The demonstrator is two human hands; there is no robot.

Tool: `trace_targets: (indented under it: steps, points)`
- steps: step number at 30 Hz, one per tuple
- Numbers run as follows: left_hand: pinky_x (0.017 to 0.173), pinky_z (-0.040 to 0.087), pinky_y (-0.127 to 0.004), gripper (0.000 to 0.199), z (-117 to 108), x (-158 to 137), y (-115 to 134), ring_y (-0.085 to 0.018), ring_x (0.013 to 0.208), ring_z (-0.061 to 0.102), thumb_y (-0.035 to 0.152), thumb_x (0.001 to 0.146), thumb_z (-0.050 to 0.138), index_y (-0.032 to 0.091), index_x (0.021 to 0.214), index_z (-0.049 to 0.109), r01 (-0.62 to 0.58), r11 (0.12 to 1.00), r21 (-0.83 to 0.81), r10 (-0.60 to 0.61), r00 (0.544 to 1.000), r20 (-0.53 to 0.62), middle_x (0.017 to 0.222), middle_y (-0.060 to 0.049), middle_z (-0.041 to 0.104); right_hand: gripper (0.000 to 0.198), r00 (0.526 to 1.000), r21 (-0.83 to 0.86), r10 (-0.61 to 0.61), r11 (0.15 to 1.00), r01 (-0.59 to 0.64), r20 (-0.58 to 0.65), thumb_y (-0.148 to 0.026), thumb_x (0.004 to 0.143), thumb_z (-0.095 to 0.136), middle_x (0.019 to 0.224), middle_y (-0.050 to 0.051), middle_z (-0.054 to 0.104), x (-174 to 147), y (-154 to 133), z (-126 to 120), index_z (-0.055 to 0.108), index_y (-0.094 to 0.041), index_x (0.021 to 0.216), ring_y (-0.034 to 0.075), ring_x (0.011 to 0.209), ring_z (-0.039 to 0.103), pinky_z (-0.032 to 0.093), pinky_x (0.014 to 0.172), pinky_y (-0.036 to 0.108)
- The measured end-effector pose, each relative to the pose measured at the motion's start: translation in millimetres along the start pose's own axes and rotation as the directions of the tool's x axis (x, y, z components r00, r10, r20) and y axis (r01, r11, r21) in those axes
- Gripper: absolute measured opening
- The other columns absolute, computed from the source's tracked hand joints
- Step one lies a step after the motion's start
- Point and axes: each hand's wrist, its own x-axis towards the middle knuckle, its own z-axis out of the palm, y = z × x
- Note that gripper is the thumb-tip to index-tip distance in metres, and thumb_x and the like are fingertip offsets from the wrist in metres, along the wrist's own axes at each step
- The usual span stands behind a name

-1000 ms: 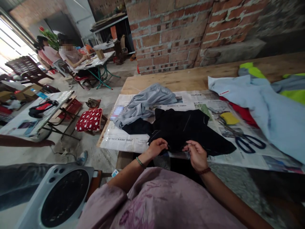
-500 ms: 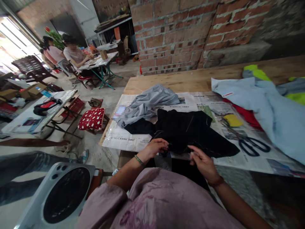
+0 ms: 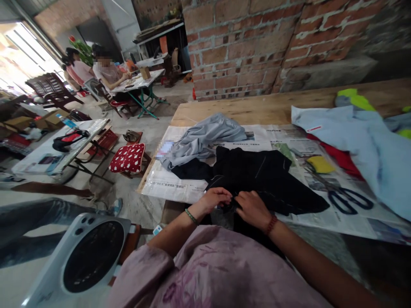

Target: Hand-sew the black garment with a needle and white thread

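Observation:
A black garment [image 3: 257, 175] with pale stitch lines lies over the newspaper at the table's front edge. My left hand [image 3: 216, 199], with a green bead bracelet at the wrist, pinches the near edge of the cloth. Close beside it, almost touching, my right hand [image 3: 252, 207] has its fingers curled onto the same edge. Whether a needle or thread is between the fingertips is too small to tell. Scissors with dark blue handles [image 3: 349, 200] rest on the newspaper to the right of the garment.
Grey cloth [image 3: 208, 137] lies behind the black garment. A light blue garment [image 3: 356, 145] and a yellow piece [image 3: 321, 164] are at the right. Left of the table stand a red cushioned stool [image 3: 126, 158] and a fan [image 3: 94, 256]. A person's leg [image 3: 64, 214] shows at far left.
My right hand has moved left, from apart with finger extended to curled on the cloth beside my left hand. The view has shifted slightly left.

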Motion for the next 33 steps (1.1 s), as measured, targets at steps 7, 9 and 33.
trace_targets:
  steps: [7, 9, 33]
  points:
    - [0.064, 0.044, -0.023, 0.026, -3, -14, -3, -0.011, 0.074, 0.058, 0.017, 0.073, 0.050, 0.015, 0.097, 0.059, -0.166, 0.964, 0.207, 0.177, 0.984, -0.034, 0.084, -0.003, 0.065, 0.015, 0.992, 0.144, 0.129, 0.982, -0.126, -0.010, -0.018, 0.075, 0.051, 0.076, 0.002, 0.061, 7, 6, 10, 0.067, -0.019, 0.074, 0.011, 0.069, 0.053, 0.029, 0.071, 0.027]
    - [0.073, 0.045, -0.027, 0.028, -3, -22, -4, -0.014, 0.082, 0.057, 0.016, 0.070, 0.055, 0.016, 0.098, 0.059, -0.251, 0.871, 0.423, 0.289, 0.957, -0.028, 0.091, -0.004, 0.065, 0.015, 0.991, 0.151, 0.132, 0.980, -0.128, -0.021, -0.018, 0.075, 0.052, 0.076, 0.002, 0.061, 7, 6, 9, 0.067, -0.019, 0.076, 0.011, 0.069, 0.053, 0.030, 0.071, 0.027]
    - [0.057, 0.048, -0.027, 0.022, -33, -21, 40, -0.008, 0.050, 0.052, 0.023, 0.066, 0.070, 0.015, 0.072, 0.051, -0.082, 0.836, -0.542, 0.056, 0.996, -0.064, 0.058, 0.005, 0.052, 0.017, 1.000, 0.079, 0.010, 0.997, -0.008, -0.014, -0.016, 0.079, 0.050, 0.072, 0.002, 0.059, -12, 9, 17, 0.063, -0.017, 0.068, 0.011, 0.069, 0.051, 0.026, 0.073, 0.028]
